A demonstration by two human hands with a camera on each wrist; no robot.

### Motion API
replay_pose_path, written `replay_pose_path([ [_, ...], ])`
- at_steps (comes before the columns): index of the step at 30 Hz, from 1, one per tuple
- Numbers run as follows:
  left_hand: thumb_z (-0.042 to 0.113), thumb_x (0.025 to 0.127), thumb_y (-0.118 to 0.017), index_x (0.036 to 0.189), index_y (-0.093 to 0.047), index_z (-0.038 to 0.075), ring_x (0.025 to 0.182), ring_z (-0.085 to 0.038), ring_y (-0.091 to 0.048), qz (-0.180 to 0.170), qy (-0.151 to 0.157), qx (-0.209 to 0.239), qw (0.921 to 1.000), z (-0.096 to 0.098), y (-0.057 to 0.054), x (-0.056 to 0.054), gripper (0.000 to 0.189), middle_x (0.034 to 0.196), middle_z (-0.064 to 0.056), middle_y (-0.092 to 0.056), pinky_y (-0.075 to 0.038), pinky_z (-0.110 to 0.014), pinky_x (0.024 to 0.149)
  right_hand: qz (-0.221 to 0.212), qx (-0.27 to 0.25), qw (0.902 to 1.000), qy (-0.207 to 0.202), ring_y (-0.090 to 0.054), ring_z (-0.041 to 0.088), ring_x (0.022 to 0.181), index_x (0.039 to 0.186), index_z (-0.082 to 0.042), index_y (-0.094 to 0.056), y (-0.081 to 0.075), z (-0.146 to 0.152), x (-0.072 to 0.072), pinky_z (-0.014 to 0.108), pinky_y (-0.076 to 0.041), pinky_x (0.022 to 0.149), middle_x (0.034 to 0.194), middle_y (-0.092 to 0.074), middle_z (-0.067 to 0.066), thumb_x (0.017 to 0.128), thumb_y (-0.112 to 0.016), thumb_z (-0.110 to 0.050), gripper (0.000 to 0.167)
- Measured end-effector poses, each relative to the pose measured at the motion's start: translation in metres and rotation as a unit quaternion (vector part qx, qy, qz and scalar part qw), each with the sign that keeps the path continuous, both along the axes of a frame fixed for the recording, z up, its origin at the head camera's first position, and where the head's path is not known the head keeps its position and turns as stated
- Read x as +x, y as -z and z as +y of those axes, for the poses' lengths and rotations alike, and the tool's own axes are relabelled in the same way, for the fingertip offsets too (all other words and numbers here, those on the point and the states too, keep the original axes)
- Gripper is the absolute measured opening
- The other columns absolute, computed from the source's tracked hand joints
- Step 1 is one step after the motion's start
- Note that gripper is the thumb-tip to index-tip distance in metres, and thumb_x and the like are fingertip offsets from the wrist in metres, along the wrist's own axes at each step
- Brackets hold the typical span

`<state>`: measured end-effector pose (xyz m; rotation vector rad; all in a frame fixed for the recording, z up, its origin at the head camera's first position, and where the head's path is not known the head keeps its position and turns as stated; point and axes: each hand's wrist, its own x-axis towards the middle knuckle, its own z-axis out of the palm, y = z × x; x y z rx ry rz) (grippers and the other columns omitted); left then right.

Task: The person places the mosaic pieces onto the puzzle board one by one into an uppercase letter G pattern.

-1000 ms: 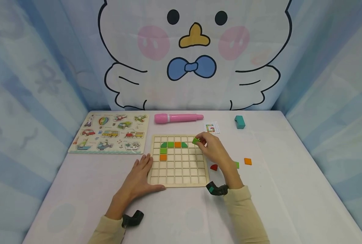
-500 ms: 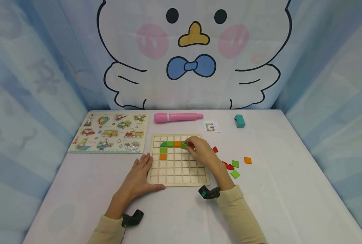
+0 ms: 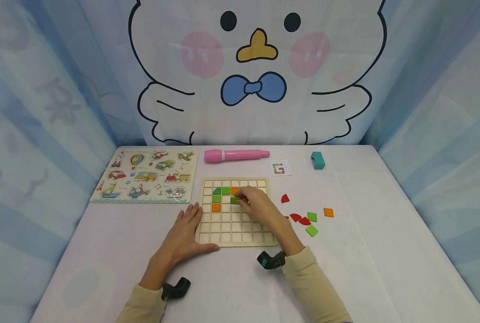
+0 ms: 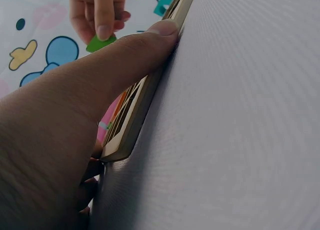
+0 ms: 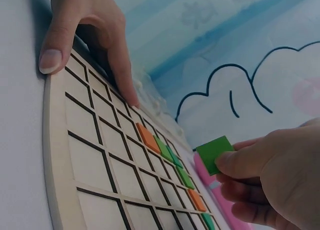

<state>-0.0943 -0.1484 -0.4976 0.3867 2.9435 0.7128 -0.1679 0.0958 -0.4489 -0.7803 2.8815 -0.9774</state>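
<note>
My right hand pinches a green square tile between thumb and fingers, raised above the wooden grid board. With fingers spread, my left hand rests at the board's left side, its thumb on the near edge. On the board, a dark green rounded tile, light green tiles and orange tiles form a row with a column down its left. The row's right end is behind my right hand in the head view; the right wrist view shows a dark green tile there.
Right of the board lie red rounded tiles, green square tiles and an orange square tile. Behind it are a pink pen-like stick, a pattern card and a teal block. A vehicle puzzle board lies left.
My right hand has carried the green tile leftward over the board, from near its right corner to below the orange tile in the row. My left hand has stayed put.
</note>
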Motion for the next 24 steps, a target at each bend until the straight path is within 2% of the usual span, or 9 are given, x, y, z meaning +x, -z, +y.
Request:
replay_pose_path([
  [15,0.074,0.070,-0.074,0.156,-0.028,-0.001,0.156,-0.035,-0.016,0.001,0.001,-0.008,1.0000,0.000,-0.001,0.000,0.123,0.166,-0.017,-0.022,-0.015,-0.054,0.128,-0.004,0.015,0.9986,-0.050,-0.064,0.016,0.097,0.115,-0.006,-0.069,0.014,-0.022,0.008,0.033,-0.057,0.090,0.112,-0.072,0.006,0.098,-0.064,-0.014,0.019],
  [24,0.074,0.070,-0.075,0.156,-0.029,0.000,0.156,-0.034,-0.017,0.006,-0.003,-0.002,1.0000,-0.001,0.000,0.001,0.122,0.166,-0.017,-0.023,-0.015,-0.054,0.128,-0.004,0.005,0.9976,-0.068,-0.064,0.011,0.091,0.112,-0.008,-0.068,0.021,-0.033,0.014,0.028,-0.057,0.084,0.105,-0.072,0.003,0.098,-0.066,-0.015,0.016],
])
